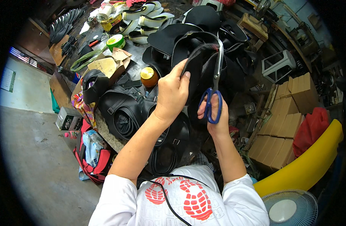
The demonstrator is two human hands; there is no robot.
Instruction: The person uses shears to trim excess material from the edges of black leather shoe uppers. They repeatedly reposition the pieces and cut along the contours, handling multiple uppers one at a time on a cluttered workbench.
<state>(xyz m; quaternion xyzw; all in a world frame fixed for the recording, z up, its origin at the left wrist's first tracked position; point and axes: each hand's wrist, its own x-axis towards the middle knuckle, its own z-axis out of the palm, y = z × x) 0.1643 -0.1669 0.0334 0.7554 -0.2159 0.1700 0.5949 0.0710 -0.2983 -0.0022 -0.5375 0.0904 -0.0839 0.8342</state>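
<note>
My left hand (pixel 170 94) pinches the edge of a black, curved shoe upper (pixel 193 62), holding it raised above the bench. My right hand (pixel 221 118) grips blue-handled scissors (pixel 216 75), with fingers through the loops. Their blades point up and lie against the upper's far edge; whether they are parted is unclear. Behind both hands is a heap of black shoe uppers (pixel 205 18). Black strapped pieces with buckles (pixel 116 103) lie left of my left forearm. Near my left wrist stands an amber jar with a yellow lid (pixel 148 76).
White-and-black pieces (pixel 154 19) and a green-lidded tub (pixel 115 42) sit farther back on the bench. Cardboard boxes (pixel 280 120), a yellow curved object (pixel 305 164) and a fan (pixel 290 209) are at right. A red bag (pixel 91 156) stands on the floor at left.
</note>
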